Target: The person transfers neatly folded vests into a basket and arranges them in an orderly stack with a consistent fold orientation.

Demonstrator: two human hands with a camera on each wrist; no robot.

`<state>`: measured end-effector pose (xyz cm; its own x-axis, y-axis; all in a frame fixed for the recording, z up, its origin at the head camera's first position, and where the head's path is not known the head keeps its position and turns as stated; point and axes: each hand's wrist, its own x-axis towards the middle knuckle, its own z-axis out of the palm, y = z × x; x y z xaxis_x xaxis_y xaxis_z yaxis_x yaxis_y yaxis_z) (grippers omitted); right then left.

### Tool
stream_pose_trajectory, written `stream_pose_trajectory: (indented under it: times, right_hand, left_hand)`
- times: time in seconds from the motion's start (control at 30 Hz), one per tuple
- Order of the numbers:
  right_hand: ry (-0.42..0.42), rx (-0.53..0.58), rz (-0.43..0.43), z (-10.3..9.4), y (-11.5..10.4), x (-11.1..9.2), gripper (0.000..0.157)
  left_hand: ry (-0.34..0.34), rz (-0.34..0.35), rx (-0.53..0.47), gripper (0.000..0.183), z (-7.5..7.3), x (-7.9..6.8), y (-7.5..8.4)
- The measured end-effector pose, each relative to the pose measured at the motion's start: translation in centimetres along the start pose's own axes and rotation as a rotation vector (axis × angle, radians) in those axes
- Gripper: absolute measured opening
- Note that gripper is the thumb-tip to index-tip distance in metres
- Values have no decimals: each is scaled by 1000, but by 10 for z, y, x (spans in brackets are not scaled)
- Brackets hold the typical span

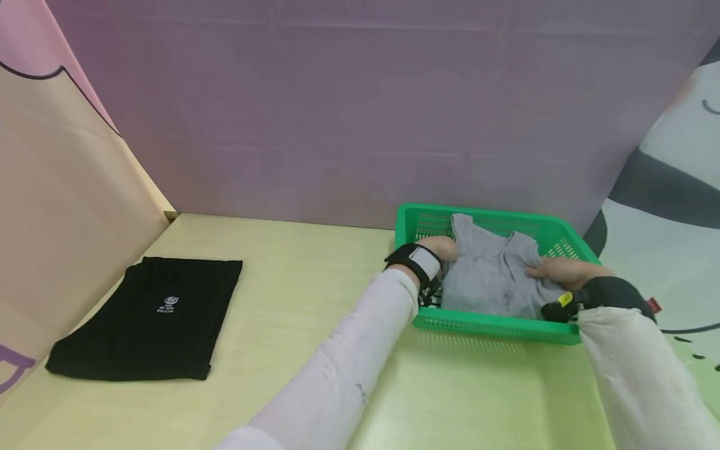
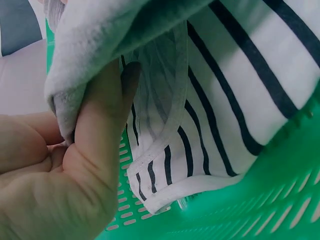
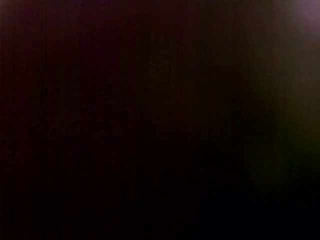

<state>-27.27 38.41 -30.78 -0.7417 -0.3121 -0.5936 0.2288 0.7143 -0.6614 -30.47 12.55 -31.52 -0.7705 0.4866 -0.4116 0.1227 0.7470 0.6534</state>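
A grey garment lies spread in the green basket at the right of the head view. My left hand grips its left edge, and in the left wrist view the grey cloth is pinched between thumb and fingers. On the other side my right hand pinches the garment's right edge. Beneath the grey cloth, a white garment with black stripes rests in the basket. The right wrist view is almost wholly dark.
A folded black garment with a small white print lies on the pale table at the left. Behind the table hangs a purple-grey cloth wall, close to the basket's back rim. Printed cloth panels stand at both sides.
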Motion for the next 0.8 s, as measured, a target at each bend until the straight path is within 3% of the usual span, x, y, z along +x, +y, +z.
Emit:
stream_pose_trajectory:
  times: [0.17, 0.3, 0.53, 0.6, 0.73, 0.8]
  right_hand:
    - [-9, 12, 2, -1, 2, 1, 82]
    - [-11, 10, 9, 0, 2, 1, 84]
    - [-14, -17, 21, 0, 1, 1, 86]
    - [-19, -28, 26, 0, 1, 0, 86]
    - [-29, -45, 39, 0, 1, -1, 84]
    - [-33, -48, 48, 0, 1, -1, 83]
  left_hand:
    - [-23, 7, -18, 36, 1, 2, -1]
    - [-45, 16, 83, 30, 0, 1, -1]
    - [-39, -109, 65, 31, -3, -6, 3]
    - [-47, -115, 90, 31, -3, -5, 4]
    - [-66, -149, 134, 35, -1, 12, 2]
    - [-113, -145, 195, 35, 1, 38, -4]
